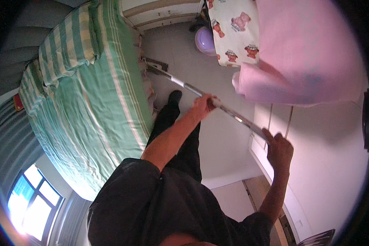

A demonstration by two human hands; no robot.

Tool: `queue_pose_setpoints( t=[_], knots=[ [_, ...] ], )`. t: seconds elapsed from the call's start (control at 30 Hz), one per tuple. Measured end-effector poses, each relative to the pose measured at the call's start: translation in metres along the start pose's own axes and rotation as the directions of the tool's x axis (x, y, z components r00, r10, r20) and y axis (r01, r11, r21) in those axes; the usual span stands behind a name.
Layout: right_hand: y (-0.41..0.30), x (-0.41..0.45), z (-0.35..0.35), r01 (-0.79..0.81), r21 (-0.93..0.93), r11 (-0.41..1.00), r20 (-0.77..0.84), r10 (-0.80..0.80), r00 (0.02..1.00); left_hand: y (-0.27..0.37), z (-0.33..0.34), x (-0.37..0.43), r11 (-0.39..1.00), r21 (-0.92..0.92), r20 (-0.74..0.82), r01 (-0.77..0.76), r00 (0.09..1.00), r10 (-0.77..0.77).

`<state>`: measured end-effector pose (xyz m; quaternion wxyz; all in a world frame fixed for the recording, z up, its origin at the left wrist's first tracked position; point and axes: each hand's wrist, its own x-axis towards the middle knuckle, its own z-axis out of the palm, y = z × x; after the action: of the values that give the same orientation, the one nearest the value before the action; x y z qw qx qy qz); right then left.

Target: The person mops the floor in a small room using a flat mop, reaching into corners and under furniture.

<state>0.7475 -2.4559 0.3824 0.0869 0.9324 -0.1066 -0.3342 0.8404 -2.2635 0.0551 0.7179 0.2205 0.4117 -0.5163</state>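
Note:
My left hand [206, 104] is closed around the middle of a long metal pole [233, 116]. My right hand [279, 150] grips the pole near its upper end, out to the right. The pole slants down to the far left, with a white section partway along. At its lower end is a dark floor-cleaning head [160, 65], resting on the grey floor [184, 46] beside the bed's edge. Whether it is a broom or a mop cannot be told. My shod foot [175, 96] stands near the head.
A bed with a green striped cover [101, 101] and checked pillow [69, 46] lines the left. Far right, a pink cloth [301, 52] and a teddy-print cloth [236, 33] hang over something hidden. A purple rounded object [205, 40] sits beneath. A white cabinet [323, 153] stands right.

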Motion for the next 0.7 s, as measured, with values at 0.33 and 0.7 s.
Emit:
queue_pose_setpoints(
  t=[0.33, 0.7],
  knots=[
    [-0.018, -0.006, -0.003, -0.106, 0.040, 0.994, -0.013, 0.107, 0.994, 0.020, 0.035, -0.019, 0.999, 0.042, -0.116, -0.017, 0.993, 0.022],
    [-0.081, 0.019, 0.021, 0.003, 0.031, 1.000, -0.115, 0.001, 0.993, 0.077, 0.022, 0.018, 0.974, -0.125, -0.186, -0.187, 0.969, 0.163]
  ],
)
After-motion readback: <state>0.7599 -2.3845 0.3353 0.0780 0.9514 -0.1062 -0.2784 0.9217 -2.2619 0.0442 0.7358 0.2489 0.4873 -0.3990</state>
